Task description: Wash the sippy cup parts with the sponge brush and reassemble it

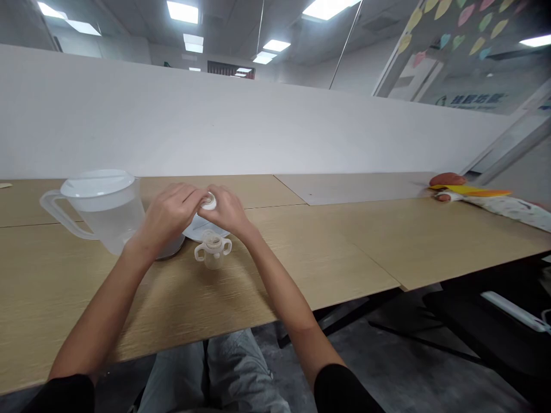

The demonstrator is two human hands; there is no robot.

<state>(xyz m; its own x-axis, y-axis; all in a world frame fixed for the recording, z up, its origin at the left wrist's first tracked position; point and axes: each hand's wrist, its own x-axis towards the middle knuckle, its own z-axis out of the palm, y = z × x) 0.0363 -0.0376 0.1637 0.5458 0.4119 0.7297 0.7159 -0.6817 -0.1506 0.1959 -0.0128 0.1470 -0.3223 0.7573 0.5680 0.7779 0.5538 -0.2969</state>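
Left hand (169, 218) and right hand (227, 212) meet over the surface (327, 252), fingers clamped on a small white cap (209, 201) from both sides, steadying it between them. Two-handled cup (212, 251) at 6 o'clock; plastic pitcher (101, 209) at 9 o'clock. Pale piece (202, 229) beneath the cap, partly hidden by the hands; shape hard to make out.

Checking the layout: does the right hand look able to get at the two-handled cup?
Probably yes. The right hand sits just beyond the clear two-handled cup, with nothing between them. But it and the left hand close around a small white piece, so it would likely let go first.
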